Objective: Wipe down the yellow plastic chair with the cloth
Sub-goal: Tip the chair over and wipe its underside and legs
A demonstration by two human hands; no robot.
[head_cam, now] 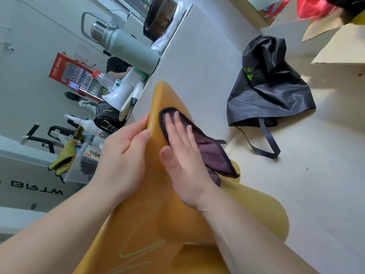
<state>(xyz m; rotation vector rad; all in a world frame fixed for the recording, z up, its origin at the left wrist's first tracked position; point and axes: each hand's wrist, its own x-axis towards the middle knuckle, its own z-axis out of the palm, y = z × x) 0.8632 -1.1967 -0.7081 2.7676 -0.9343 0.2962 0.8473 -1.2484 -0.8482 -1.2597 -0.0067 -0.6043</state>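
Observation:
The yellow plastic chair (150, 218) fills the lower middle of the head view, its backrest rising to a rounded tip near the centre. A dark purple cloth (211, 153) with a black hem lies on the backrest. My right hand (181, 155) presses flat on the cloth, fingers straight and spread. My left hand (126, 153) grips the backrest's left edge, thumb on the front face and fingers curled behind it. Pale green scribble marks show on the chair lower down.
A white desk panel (197, 62) stands right behind the chair, carrying a grey-green thermos (128, 48), a megaphone and bottles. A black bag (270, 86) with a strap lies on the floor to the right. Cardboard boxes (339, 48) sit at top right.

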